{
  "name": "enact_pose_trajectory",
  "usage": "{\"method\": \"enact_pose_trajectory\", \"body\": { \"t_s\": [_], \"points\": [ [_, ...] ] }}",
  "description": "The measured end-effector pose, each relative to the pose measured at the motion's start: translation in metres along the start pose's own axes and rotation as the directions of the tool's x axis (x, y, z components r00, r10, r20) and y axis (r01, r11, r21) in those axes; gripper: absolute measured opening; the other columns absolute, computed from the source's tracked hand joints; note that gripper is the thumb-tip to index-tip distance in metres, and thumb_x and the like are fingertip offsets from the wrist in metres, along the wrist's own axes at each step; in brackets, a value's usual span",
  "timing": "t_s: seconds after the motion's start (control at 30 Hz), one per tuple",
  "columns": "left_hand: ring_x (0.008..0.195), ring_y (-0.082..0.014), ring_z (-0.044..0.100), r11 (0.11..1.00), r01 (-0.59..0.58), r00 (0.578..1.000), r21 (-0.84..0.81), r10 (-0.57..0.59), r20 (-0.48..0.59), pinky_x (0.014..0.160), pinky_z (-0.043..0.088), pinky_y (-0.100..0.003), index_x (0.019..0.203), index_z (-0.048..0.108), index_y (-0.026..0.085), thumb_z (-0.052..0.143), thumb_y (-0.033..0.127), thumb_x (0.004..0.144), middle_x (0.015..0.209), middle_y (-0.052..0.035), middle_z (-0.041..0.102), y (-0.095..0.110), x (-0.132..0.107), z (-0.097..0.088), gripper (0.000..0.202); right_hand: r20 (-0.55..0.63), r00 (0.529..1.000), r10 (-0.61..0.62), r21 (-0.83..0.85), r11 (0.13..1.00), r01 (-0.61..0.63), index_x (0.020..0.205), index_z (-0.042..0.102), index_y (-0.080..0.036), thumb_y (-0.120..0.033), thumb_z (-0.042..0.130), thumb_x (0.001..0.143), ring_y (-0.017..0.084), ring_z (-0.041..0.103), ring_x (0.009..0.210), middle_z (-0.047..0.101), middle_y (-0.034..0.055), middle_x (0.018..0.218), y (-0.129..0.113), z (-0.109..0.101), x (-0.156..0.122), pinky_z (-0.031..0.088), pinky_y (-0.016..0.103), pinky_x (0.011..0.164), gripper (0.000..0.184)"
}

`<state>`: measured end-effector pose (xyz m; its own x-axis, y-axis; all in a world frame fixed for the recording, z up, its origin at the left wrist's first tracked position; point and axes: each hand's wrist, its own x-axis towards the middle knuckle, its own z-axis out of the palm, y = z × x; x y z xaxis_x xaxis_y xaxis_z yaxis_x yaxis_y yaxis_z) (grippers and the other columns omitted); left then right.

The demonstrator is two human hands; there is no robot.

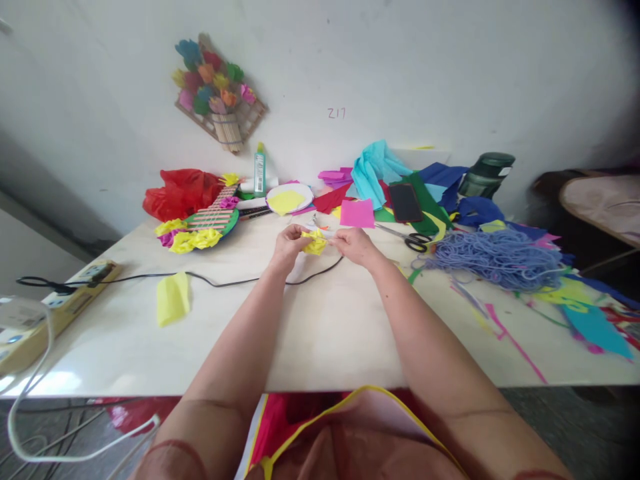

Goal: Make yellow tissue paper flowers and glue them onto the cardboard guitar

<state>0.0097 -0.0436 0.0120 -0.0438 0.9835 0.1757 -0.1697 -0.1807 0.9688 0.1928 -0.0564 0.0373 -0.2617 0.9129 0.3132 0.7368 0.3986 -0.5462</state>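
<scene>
Both my hands are close together over the middle of the table. My left hand [290,248] pinches a crumpled piece of yellow crepe paper [315,243] from its left side. Facing it, my right hand [356,246] is closed at the fingertips by the paper's right edge. Something thin shows between those fingertips and the paper, too small to name. Just behind the hands lies a small whitish object with an orange bit [323,227], partly hidden. A black cord [235,284] runs across the table and beneath my hands. A flat yellow paper piece [173,299] lies to the left.
A round craft piece with yellow paper flowers [197,240] stands back left, near a glue bottle [259,172]. Scissors [416,241], a phone [405,203], coloured paper and blue yarn [495,257] fill the right. A power strip [60,313] lies at the left edge.
</scene>
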Motion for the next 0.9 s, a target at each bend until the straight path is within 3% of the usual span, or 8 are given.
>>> {"method": "enact_pose_trajectory", "body": {
  "t_s": [0.17,0.6,0.9],
  "points": [
    [0.06,-0.013,0.059,1.0,-0.009,1.0,0.013,0.009,0.011,0.054,0.044,-0.024,0.075,0.059,0.017,0.077,0.026,0.047,0.068,0.0005,0.064,-0.0003,-0.0005,0.0012,0.035,-0.024,1.0,0.02,-0.114,0.993,-0.022,0.073,0.072,-0.02,-0.03,0.057,0.082,0.013,0.049,0.059,0.064,-0.0006,0.063,-0.0019,-0.0022,0.0008,0.028,0.024,0.054,0.02],
    [0.059,-0.013,0.061,0.999,0.017,1.0,-0.038,-0.017,0.022,0.055,0.047,-0.024,0.076,0.065,0.016,0.076,0.025,0.048,0.067,-0.0001,0.066,0.0009,-0.0008,0.0018,0.032,-0.073,0.997,0.039,0.09,0.995,-0.032,0.076,0.074,-0.017,-0.027,0.063,0.079,0.012,0.053,0.061,0.065,-0.0012,0.062,0.0047,0.0052,0.0027,0.033,0.023,0.057,0.015],
    [0.063,-0.0136,0.062,0.995,0.003,0.998,-0.101,-0.009,-0.059,0.058,0.047,-0.024,0.079,0.065,0.017,0.077,0.024,0.047,0.07,0.0004,0.067,-0.0015,0.004,-0.0006,0.035,-0.165,0.985,0.059,-0.095,0.993,-0.076,0.081,0.075,-0.022,-0.029,0.067,0.078,0.016,0.064,0.075,0.075,0.0018,0.08,0.0039,-0.0015,0.0013,0.038,0.025,0.064,0.011]
  ]
}}
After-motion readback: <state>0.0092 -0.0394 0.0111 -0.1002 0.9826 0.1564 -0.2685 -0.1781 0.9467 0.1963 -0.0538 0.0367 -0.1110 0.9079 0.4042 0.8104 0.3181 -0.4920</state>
